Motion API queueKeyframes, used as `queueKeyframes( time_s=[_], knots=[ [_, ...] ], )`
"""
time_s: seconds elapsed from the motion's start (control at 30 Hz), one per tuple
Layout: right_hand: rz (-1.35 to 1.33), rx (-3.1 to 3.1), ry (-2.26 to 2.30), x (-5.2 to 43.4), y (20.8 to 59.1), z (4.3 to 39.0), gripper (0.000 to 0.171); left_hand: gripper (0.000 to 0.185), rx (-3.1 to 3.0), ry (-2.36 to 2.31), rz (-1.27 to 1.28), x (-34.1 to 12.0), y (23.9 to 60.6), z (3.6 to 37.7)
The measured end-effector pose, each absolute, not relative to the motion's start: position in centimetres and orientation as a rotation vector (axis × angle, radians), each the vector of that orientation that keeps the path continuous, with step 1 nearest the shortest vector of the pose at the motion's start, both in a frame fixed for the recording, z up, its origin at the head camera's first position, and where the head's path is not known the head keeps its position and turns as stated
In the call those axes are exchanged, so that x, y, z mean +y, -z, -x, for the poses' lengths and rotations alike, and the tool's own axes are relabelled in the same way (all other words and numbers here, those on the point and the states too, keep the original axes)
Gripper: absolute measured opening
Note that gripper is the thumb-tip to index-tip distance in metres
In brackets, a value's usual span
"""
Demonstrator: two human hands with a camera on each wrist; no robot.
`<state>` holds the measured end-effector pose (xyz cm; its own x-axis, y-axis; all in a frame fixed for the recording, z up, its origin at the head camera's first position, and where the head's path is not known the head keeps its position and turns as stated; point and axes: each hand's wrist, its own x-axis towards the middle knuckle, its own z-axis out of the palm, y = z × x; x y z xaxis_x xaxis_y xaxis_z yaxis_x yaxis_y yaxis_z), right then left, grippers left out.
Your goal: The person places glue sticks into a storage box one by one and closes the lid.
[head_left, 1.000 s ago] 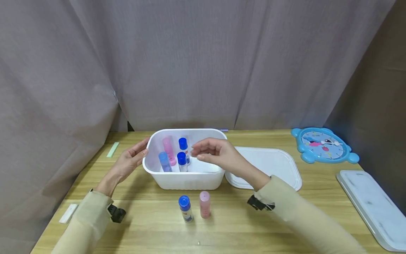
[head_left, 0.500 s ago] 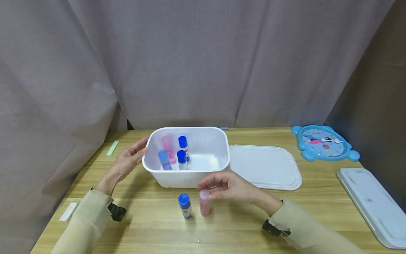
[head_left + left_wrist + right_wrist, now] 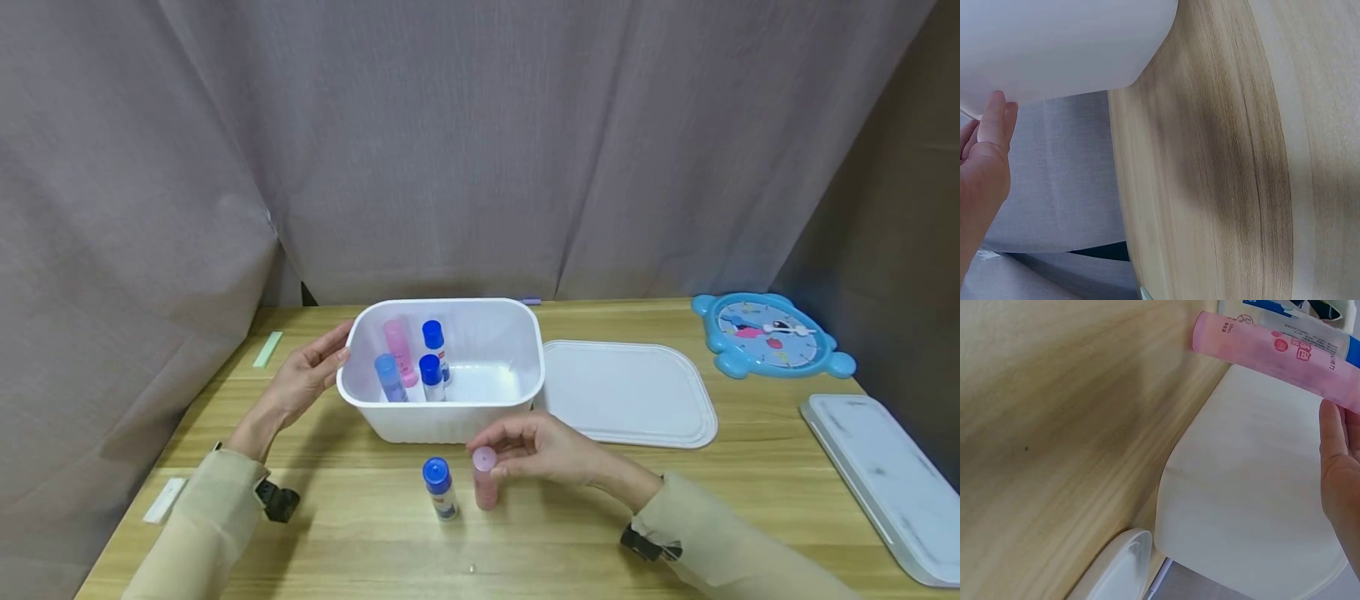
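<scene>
On the table, my right hand (image 3: 547, 450) holds the upright pink glue bottle (image 3: 486, 492) by its cap, between thumb and fingers. The right wrist view shows the bottle's pink printed body (image 3: 1260, 353) with fingertips beside its cap end. Just left of it stands a blue-capped glue bottle (image 3: 441, 490). Behind both is a white plastic bin (image 3: 442, 423). My left hand (image 3: 302, 382) touches the bin's left end with its fingers nearly straight. Inside the bin are a pink bottle (image 3: 401, 350), a light blue one (image 3: 389, 375) and two with dark blue caps (image 3: 431, 367).
A white lid (image 3: 630, 392) lies flat right of the bin. Farther right are a blue toy clock (image 3: 772, 335) and a long white case (image 3: 885, 483). Small pale strips (image 3: 163, 500) lie at the left edge. A grey curtain (image 3: 480, 150) hangs behind the table.
My right hand has come out from over the bin, down and toward me, and has taken hold of the pink bottle's cap. My left hand has stayed at the bin.
</scene>
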<state>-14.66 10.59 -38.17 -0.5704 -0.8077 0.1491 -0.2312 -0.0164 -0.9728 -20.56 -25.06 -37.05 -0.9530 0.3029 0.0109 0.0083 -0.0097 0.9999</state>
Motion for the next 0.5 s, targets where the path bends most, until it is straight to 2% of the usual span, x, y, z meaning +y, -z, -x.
queueKeyframes(
  time_s=[0.3,0.5],
  knots=[
    [1.055,1.873,1.603,10.9,37.9,14.5,0.032,0.062,2.031,-2.085,-0.329,-24.9,37.1,20.4],
    [1.141,1.881,1.645,12.0,35.2,15.2,0.027,0.061,2.036,-2.083,-0.333,-24.9,37.0,20.5]
  ],
)
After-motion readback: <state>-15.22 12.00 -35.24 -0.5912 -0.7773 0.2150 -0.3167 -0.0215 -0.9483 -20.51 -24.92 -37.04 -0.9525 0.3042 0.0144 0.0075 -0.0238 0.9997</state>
